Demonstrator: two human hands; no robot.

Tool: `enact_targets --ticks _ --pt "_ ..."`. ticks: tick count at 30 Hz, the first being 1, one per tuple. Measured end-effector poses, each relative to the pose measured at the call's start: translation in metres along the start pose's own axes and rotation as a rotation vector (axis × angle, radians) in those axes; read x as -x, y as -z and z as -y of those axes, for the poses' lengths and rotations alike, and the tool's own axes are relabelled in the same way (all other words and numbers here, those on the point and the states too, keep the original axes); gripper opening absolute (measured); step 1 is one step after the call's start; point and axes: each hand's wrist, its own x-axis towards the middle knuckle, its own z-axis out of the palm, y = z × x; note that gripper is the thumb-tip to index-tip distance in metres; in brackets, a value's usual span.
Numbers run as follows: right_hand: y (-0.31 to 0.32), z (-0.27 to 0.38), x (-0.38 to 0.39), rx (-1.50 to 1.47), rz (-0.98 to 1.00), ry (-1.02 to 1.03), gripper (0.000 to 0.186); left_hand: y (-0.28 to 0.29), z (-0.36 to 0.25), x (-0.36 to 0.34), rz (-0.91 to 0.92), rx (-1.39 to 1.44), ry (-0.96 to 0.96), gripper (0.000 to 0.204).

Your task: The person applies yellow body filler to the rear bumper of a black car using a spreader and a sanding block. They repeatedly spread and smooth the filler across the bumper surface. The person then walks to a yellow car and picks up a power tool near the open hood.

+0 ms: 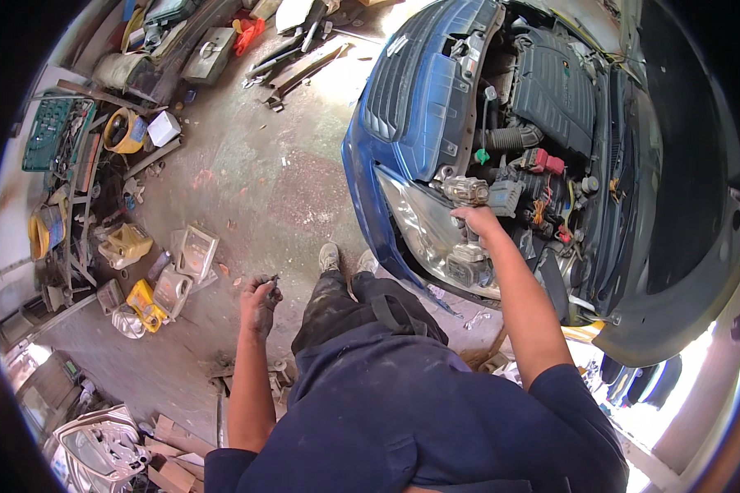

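Note:
My right hand [478, 223] is wrapped round the grip of a pistol-shaped cordless driver [466, 191]. The driver is held over the clear headlight [415, 218] of a blue car [358, 156] whose hood is up. Its nose points toward the upper edge of the headlight, but I cannot tell whether it touches anything there. Away from the car, to the left of my legs, my left hand [261, 302] is closed with thumb and fingers together. A small dark bit shows at its fingertips, too small to name.
The engine bay holds a black engine cover [555, 90], a ribbed air hose [510, 137] and a red-capped battery terminal [543, 161]. On the left floor lie yellow containers [145, 304] and loose lamp housings [197, 253]. Metal scraps [308, 70] lie beyond, and cardboard [173, 472] sits at the near left.

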Motion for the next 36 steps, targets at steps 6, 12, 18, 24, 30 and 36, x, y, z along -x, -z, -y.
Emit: enact_targets --ticks 6,12,18,24,30,36 --pt "0.007 0.024 -0.011 0.280 0.001 0.031 0.028 -0.038 0.012 -0.002 -0.008 -0.035 0.052 0.016" --pt "0.016 0.071 -0.012 0.973 -0.048 0.228 0.037 -0.083 0.001 -0.011 0.017 -0.033 0.035 0.015" --pt "0.017 0.103 -0.015 1.146 0.062 0.269 0.038 -0.135 0.015 -0.045 0.161 -0.207 0.047 0.007" --pt "0.031 0.096 -0.006 0.912 0.061 0.164 0.030 -0.199 0.052 -0.097 0.359 -0.287 0.104 0.018" --pt "0.036 0.071 -0.015 0.767 0.055 0.063 0.039 -0.271 0.077 -0.157 0.573 -0.874 0.066 0.020" --pt "0.024 0.016 -0.004 0.482 -0.079 0.039 0.056 -0.354 0.081 -0.168 0.685 -1.466 -0.331 0.036"
